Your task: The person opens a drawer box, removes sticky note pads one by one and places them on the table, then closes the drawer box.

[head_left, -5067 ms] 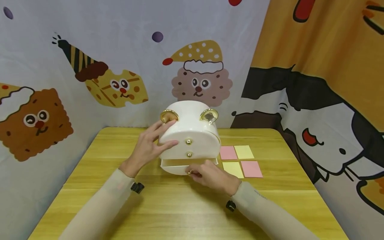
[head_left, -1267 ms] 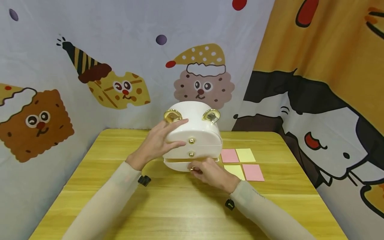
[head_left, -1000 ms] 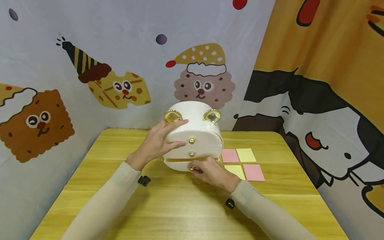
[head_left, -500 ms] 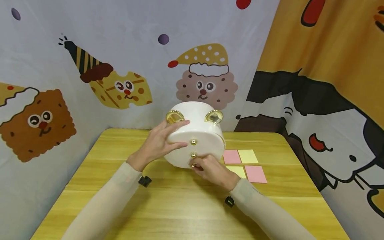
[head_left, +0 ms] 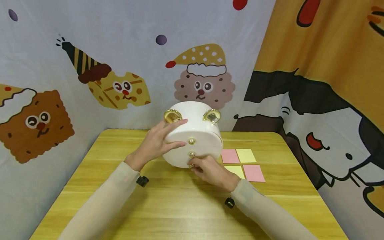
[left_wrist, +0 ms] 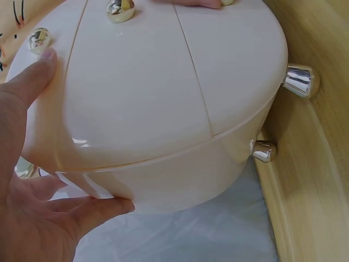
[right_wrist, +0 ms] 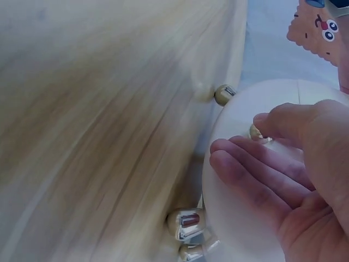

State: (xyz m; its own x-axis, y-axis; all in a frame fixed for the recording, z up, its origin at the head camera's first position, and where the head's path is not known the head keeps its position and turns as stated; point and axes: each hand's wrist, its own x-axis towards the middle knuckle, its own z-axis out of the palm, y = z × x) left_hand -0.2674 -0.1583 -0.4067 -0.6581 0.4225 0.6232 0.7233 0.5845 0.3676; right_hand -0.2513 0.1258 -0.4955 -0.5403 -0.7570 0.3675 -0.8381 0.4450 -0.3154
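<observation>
A small white rounded drawer box (head_left: 207, 143) with two gold ears (head_left: 211, 116) stands on the table. Three gold knobs run down its front, and all its drawers sit flush. My left hand (head_left: 153, 143) grips the box's left side; in the left wrist view the thumb (left_wrist: 34, 79) lies on the front near the top knob (left_wrist: 39, 40), the fingers (left_wrist: 101, 212) along the side wall. Low on the front, my right hand (head_left: 211, 171) pinches the bottom drawer's knob (head_left: 191, 165) between thumb and finger. The right wrist view shows that knob (right_wrist: 254, 132) partly covered by the thumb.
Right of the box lie square sticky notes in two rows: pink (head_left: 230, 156) and yellow (head_left: 246, 155) behind, yellow (head_left: 235, 171) and pink (head_left: 253, 173) in front. A cartoon-printed curtain (head_left: 126, 40) hangs behind the wooden table (head_left: 180, 206).
The bottom drawer stood pulled out at first, then slid inward with my right hand on its knob. It is now flush with the front. My left hand stays on the box.
</observation>
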